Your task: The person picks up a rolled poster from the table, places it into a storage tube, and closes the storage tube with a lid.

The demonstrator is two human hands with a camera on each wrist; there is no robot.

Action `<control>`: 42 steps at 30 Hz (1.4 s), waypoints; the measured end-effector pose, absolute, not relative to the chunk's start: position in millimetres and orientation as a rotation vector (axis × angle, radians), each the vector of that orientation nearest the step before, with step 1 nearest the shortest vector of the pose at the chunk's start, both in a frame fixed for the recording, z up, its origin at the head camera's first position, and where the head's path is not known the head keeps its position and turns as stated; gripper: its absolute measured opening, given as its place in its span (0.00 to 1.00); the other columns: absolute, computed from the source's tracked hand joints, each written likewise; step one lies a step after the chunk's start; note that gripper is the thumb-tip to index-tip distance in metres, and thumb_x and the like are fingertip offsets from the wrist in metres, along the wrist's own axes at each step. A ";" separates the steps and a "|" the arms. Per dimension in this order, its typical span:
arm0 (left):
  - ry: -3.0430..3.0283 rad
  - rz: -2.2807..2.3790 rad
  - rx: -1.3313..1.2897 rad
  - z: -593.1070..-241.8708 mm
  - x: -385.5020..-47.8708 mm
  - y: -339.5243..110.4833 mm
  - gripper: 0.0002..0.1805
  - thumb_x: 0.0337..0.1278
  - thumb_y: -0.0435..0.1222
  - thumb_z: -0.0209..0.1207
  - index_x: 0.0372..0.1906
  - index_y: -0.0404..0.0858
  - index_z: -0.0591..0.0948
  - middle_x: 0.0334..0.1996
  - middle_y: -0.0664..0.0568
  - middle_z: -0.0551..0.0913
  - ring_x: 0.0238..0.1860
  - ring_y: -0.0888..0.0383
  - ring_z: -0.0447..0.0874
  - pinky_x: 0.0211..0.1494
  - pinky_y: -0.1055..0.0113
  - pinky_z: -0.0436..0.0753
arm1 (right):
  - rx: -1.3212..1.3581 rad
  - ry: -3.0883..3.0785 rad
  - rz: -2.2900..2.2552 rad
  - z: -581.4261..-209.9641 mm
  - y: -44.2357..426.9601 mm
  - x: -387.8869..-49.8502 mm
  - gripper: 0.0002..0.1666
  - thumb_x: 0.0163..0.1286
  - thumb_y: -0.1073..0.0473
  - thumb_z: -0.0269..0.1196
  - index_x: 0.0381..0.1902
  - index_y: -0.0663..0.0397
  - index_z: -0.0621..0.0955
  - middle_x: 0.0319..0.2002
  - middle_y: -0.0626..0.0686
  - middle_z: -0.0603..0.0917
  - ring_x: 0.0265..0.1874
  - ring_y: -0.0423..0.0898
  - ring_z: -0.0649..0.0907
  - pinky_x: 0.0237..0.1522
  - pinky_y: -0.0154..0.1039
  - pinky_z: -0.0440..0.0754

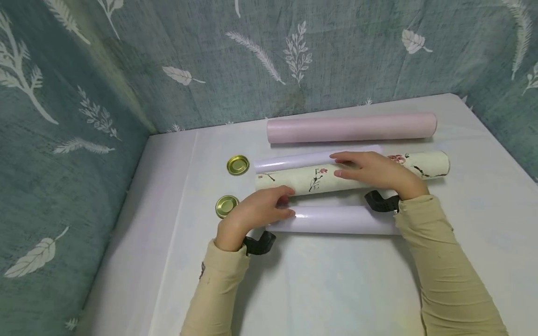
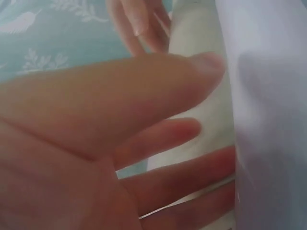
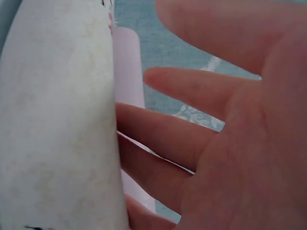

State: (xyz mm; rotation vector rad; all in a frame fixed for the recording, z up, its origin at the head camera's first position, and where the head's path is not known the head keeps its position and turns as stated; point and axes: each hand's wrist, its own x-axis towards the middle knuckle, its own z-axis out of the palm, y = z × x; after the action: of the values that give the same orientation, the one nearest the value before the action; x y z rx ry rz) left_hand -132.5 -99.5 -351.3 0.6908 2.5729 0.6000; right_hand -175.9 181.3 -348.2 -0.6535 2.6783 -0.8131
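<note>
A cream roll with a floral print (image 1: 302, 179), which looks like wallpaper, lies crosswise on the table between two glossy lavender rolls. My left hand (image 1: 258, 210) is over the left end of the front lavender roll (image 1: 336, 220), its fingers loosely extended beside the floral roll. In the left wrist view the thumb and fingers are spread apart. Over the right half of the floral roll reaches my right hand (image 1: 376, 170), its fingers stretched towards the rear lavender roll (image 1: 290, 161). The right wrist view shows those fingers spread, some partly hidden behind the floral roll.
A thick pink roll (image 1: 350, 129) lies at the back of the white table (image 1: 328, 284). Left of the rolls are two small gold round lids (image 1: 237, 165), the nearer one partly behind my left hand. Green leaf-patterned cloth (image 1: 201, 60) surrounds the table's back and sides.
</note>
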 end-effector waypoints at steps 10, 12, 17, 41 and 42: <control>2.622 0.558 0.632 -353.9 -137.6 -104.8 0.26 0.51 0.44 0.60 0.56 0.43 0.70 0.45 0.53 0.76 0.46 0.58 0.72 0.52 0.64 0.68 | -0.649 2.634 -0.835 -354.7 176.6 -183.1 0.37 0.60 0.38 0.56 0.64 0.46 0.65 0.61 0.49 0.67 0.61 0.49 0.64 0.59 0.49 0.58; 2.638 0.540 0.615 -354.8 -138.0 -107.2 0.26 0.51 0.47 0.59 0.55 0.43 0.71 0.46 0.53 0.76 0.45 0.58 0.72 0.51 0.63 0.68 | -0.695 2.651 -0.786 -357.6 173.1 -185.6 0.37 0.60 0.40 0.57 0.64 0.48 0.64 0.62 0.51 0.66 0.61 0.51 0.63 0.60 0.52 0.54; 2.612 0.556 0.597 -358.7 -139.2 -114.3 0.26 0.50 0.51 0.58 0.54 0.45 0.72 0.46 0.53 0.76 0.46 0.58 0.72 0.51 0.62 0.69 | -0.772 2.689 -0.670 -362.4 168.4 -187.7 0.37 0.60 0.42 0.58 0.64 0.49 0.64 0.62 0.53 0.65 0.62 0.54 0.62 0.55 0.59 0.49; 2.524 0.607 0.551 -370.7 -145.8 -127.0 0.22 0.44 0.56 0.60 0.43 0.50 0.75 0.34 0.58 0.75 0.36 0.61 0.72 0.41 0.65 0.70 | -0.823 2.716 -0.635 -367.3 173.0 -188.0 0.37 0.57 0.56 0.63 0.64 0.46 0.64 0.61 0.53 0.67 0.58 0.53 0.65 0.50 0.56 0.56; 2.520 0.611 0.550 -370.8 -145.7 -127.3 0.21 0.44 0.57 0.60 0.42 0.51 0.75 0.34 0.59 0.75 0.37 0.61 0.71 0.41 0.66 0.70 | -0.821 2.714 -0.638 -367.9 173.3 -188.1 0.37 0.57 0.56 0.63 0.64 0.46 0.64 0.61 0.53 0.67 0.58 0.53 0.65 0.50 0.56 0.56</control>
State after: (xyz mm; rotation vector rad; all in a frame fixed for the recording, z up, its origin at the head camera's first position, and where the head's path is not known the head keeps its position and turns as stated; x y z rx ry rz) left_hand -145.7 -127.3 -370.8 0.5495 2.5204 0.6115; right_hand -188.1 173.3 -367.9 -0.8214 2.7140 -0.6379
